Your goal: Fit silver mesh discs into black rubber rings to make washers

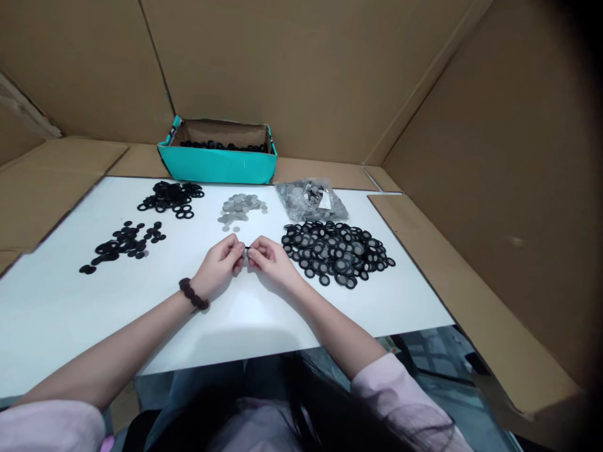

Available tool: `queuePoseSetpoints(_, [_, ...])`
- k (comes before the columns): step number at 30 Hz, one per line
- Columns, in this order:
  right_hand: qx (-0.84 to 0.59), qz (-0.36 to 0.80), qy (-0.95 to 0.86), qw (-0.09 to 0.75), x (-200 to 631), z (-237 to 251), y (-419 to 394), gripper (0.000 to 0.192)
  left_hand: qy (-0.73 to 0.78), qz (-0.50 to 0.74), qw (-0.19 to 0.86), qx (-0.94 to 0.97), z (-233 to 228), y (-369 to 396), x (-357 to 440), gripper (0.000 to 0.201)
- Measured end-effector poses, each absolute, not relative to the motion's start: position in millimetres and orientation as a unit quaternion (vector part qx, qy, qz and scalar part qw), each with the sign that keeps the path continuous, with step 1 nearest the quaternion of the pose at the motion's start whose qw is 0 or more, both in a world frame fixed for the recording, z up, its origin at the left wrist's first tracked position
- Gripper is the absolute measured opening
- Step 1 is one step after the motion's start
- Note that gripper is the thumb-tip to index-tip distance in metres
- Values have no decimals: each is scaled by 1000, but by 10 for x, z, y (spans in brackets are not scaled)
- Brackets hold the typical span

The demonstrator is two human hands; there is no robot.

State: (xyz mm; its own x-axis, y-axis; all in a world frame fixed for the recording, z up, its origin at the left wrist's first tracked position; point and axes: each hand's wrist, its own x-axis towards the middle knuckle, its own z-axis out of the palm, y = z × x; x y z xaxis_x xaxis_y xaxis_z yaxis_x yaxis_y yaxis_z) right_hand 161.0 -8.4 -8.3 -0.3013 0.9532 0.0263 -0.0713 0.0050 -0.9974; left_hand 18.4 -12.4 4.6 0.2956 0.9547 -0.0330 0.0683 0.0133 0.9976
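My left hand [220, 262] and my right hand [269, 256] meet at the middle of the white table [70, 314], fingertips pinched together on one small black ring [245, 250]. A beaded bracelet sits on my left wrist. Just right of my right hand lies a big pile of black rings with grey mesh centres [335, 252]. Ahead of my hands is a small heap of grey mesh discs [241, 208].
Two piles of black rings lie at the left: one near [123, 242], one farther back [172, 197]. A clear bag of grey discs [311, 199] lies behind the big pile. A teal box holding black rings [217, 152] stands at the back. Cardboard walls surround the table.
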Motion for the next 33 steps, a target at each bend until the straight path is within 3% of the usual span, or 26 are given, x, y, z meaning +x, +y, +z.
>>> queuePoseSetpoints(12, [-402, 616, -479, 479, 1536, -88, -97, 18, 460, 398, 552, 571, 23, -196, 245, 29])
queuePoseSetpoints(17, [-395, 663, -380, 510, 1443, -199, -71, 28, 525, 390, 445, 612, 7, -244, 302, 24])
queuePoseSetpoints(24, [-405, 725, -404, 384, 1624, -82, -42, 19, 534, 282, 397, 691, 104, -196, 198, 20])
queuePoseSetpoints(29, [-435, 698, -482, 302, 1722, -8, -56, 10, 459, 159, 496, 720, 153, -48, 12, 26])
queuePoseSetpoints(33, [-433, 713, -464, 298, 1709, -9, -63, 15, 465, 200, 542, 671, 137, -55, 17, 26])
